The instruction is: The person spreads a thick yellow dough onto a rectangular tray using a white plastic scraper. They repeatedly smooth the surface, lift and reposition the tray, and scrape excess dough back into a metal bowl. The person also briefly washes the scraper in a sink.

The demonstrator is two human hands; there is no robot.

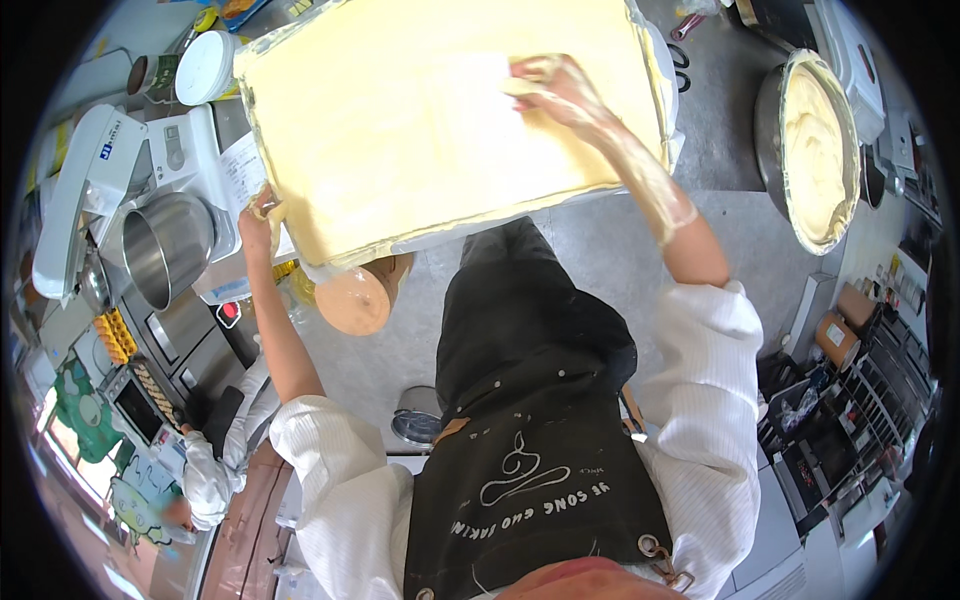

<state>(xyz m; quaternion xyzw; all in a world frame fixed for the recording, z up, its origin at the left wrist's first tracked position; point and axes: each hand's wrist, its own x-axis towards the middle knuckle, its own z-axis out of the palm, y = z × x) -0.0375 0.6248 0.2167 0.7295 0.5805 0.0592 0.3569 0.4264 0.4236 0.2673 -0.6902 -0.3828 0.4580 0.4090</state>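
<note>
Pale yellow batter (390,150) covers a large rectangular lined tray (450,241) before me in a smooth layer. Its near edge reaches out beyond the steel worktop. My left hand (259,229), batter on its fingers, grips the tray's left edge near the front corner. Over the right half of the batter, my right hand (559,97) is blurred and smeared with batter up the forearm. Its fingers close on what looks like a pale flat scraper (484,75), hard to tell from the bright batter. To the right, a steel bowl (817,150) holds more thick batter.
At left stand a white stand mixer (90,195), a steel mixing bowl (169,247), a white tub (206,67) and a written sheet (244,176). A round brown drum (352,300) stands below the tray's left corner. Far left, another person (210,472) works near an oven.
</note>
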